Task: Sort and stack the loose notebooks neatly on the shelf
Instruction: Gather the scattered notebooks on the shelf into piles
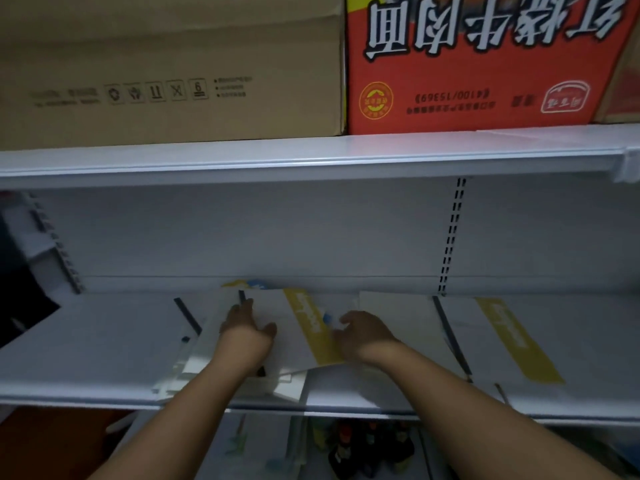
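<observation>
White notebooks with a yellow band lie scattered on the white shelf (104, 344). A loose pile (298, 337) sits in the middle, its top notebook askew and its lower ones jutting past the shelf's front edge. My left hand (246, 322) lies flat on the left part of that top notebook, fingers straight. My right hand (363, 332) rests on the pile's right side by the yellow band, fingers loosely bent; whether it grips an edge is unclear. Another yellow-banded notebook (498, 341) lies flat to the right.
The shelf above holds a brown cardboard box (166, 71) and a red printed box (478, 64), close overhead. A slotted upright (452, 237) runs down the back panel at right. Dark bottles (367, 445) stand on the level below.
</observation>
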`<state>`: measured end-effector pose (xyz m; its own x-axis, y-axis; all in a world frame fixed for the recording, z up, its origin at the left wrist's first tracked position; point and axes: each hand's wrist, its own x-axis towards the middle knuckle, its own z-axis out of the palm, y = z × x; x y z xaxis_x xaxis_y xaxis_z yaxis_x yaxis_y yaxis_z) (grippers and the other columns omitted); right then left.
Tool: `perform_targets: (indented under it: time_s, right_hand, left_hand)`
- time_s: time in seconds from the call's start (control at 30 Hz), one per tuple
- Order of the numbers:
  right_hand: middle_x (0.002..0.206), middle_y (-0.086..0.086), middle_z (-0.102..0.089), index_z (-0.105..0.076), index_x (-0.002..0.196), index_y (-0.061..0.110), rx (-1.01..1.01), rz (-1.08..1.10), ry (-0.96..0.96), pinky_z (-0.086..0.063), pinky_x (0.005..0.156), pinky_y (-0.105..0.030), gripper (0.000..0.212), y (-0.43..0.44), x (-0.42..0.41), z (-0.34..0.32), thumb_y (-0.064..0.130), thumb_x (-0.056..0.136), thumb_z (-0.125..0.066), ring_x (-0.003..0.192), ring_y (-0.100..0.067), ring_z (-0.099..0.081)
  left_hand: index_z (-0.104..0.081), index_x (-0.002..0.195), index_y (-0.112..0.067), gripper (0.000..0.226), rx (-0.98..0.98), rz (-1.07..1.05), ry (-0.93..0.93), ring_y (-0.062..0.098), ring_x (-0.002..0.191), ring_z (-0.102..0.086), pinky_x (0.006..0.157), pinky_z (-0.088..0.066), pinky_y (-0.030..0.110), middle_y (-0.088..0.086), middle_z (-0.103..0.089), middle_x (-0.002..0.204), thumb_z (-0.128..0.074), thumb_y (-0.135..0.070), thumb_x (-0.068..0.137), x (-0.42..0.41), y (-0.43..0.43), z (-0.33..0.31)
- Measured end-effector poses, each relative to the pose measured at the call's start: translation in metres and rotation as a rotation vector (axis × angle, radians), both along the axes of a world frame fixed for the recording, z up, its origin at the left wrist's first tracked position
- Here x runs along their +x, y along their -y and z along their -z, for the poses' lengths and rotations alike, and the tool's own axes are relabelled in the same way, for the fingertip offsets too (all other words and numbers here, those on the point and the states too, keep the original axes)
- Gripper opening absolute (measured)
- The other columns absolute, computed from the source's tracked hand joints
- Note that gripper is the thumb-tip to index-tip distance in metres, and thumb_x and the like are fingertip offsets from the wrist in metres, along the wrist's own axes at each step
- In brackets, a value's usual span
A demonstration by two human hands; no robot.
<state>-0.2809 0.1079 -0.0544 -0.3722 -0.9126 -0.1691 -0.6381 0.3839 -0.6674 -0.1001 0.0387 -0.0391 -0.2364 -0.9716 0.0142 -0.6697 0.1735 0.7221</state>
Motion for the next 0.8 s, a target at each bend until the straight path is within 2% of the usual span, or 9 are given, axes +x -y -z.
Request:
perform_targets:
  time_s: [0.1, 0.2, 0.27, 0.33, 0.4, 0.5, 0.57, 0.7, 0.8]
  right_hand:
    - [0.111, -0.012, -0.057, -0.052, 0.122, 0.005, 0.113, -0.028, 0.016, -0.041, 0.062, -0.022, 0.039, 0.019, 0.021, 0.007, 0.025, 0.088, -0.050, 0.094, -0.020, -0.054]
    - [0.097, -0.007, -0.054, -0.062, 0.103, 0.007, 0.054, 0.028, 0.108, -0.035, 0.049, -0.018, 0.025, 0.026, 0.021, 0.010, 0.019, 0.082, -0.054, 0.083, -0.017, -0.053]
    - [0.092, -0.008, -0.063, -0.067, 0.102, 0.004, -0.032, 0.066, 0.192, -0.040, 0.053, -0.019, 0.027, 0.020, 0.013, 0.002, 0.015, 0.080, -0.056, 0.081, -0.021, -0.060]
    - [0.088, -0.008, -0.066, -0.068, 0.092, 0.007, -0.115, 0.147, 0.227, -0.046, 0.061, -0.025, 0.017, 0.001, -0.009, -0.007, 0.015, 0.080, -0.058, 0.082, -0.023, -0.063]
    - [0.088, 0.000, -0.060, -0.062, 0.097, 0.014, -0.125, 0.203, 0.182, -0.046, 0.068, -0.025, 0.015, -0.025, -0.039, -0.009, 0.017, 0.083, -0.059, 0.084, -0.017, -0.057]
    - [0.115, -0.002, -0.058, -0.053, 0.120, 0.017, -0.091, 0.348, 0.088, -0.040, 0.073, -0.020, 0.037, -0.069, -0.092, 0.003, 0.025, 0.084, -0.060, 0.097, -0.018, -0.057]
    - [0.119, -0.005, -0.060, -0.054, 0.120, 0.017, -0.129, 0.467, 0.062, -0.043, 0.074, -0.021, 0.040, -0.102, -0.125, 0.011, 0.027, 0.082, -0.063, 0.097, -0.021, -0.060]
    - [0.114, -0.010, -0.066, -0.063, 0.112, 0.013, -0.169, 0.656, -0.033, -0.049, 0.082, -0.027, 0.037, -0.153, -0.181, 0.024, 0.024, 0.077, -0.068, 0.098, -0.026, -0.064]
    - [0.117, -0.011, -0.065, -0.065, 0.108, 0.011, 0.008, 0.647, -0.150, -0.046, 0.085, -0.027, 0.036, -0.169, -0.197, 0.039, 0.033, 0.079, -0.065, 0.105, -0.028, -0.061]
  left_hand:
    - [-0.032, 0.141, -0.006, 0.061, 0.259, -0.068, -0.308, 0.032, 0.124, -0.047, 0.094, -0.041, 0.032, 0.005, -0.047, 0.132, -0.059, -0.016, 0.088, 0.007, -0.002, -0.007]
    - [-0.032, 0.141, 0.000, 0.067, 0.414, -0.130, -0.533, 0.037, 0.122, -0.048, 0.099, -0.042, 0.039, 0.018, -0.043, 0.141, -0.064, -0.010, 0.083, 0.008, 0.000, -0.008]
    - [-0.041, 0.133, 0.003, 0.053, 0.411, -0.167, -0.570, 0.039, 0.116, -0.050, 0.098, -0.043, 0.044, 0.022, -0.047, 0.136, -0.060, 0.002, 0.083, 0.005, -0.004, -0.007]
    - [-0.060, 0.098, -0.001, 0.025, 0.416, -0.125, -0.563, 0.037, 0.092, -0.057, 0.080, -0.048, 0.040, 0.022, -0.058, 0.112, -0.051, 0.016, 0.082, -0.011, -0.017, -0.007]
    - [-0.061, 0.082, -0.004, 0.026, 0.415, 0.002, -0.479, 0.035, 0.081, -0.060, 0.068, -0.049, 0.037, 0.022, -0.064, 0.098, -0.047, 0.018, 0.079, -0.041, -0.032, -0.007]
    - [-0.067, 0.090, -0.003, 0.025, 0.431, 0.192, -0.372, 0.037, 0.087, -0.067, 0.078, -0.058, 0.046, 0.022, -0.069, 0.096, -0.050, 0.012, 0.079, -0.101, -0.047, 0.003]
    - [-0.067, 0.096, -0.001, 0.025, 0.458, 0.279, -0.336, 0.035, 0.088, -0.067, 0.080, -0.058, 0.049, 0.020, -0.070, 0.099, -0.051, 0.009, 0.080, -0.144, -0.062, 0.008]
    - [-0.067, 0.102, -0.004, 0.029, 0.460, 0.465, -0.224, 0.031, 0.092, -0.066, 0.084, -0.058, 0.044, 0.016, -0.069, 0.107, -0.055, -0.001, 0.076, -0.212, -0.098, 0.023]
    - [-0.062, 0.114, -0.005, 0.034, 0.404, 0.494, -0.152, 0.028, 0.105, -0.061, 0.090, -0.052, 0.030, 0.014, -0.064, 0.118, -0.055, -0.005, 0.081, -0.220, -0.120, 0.018]
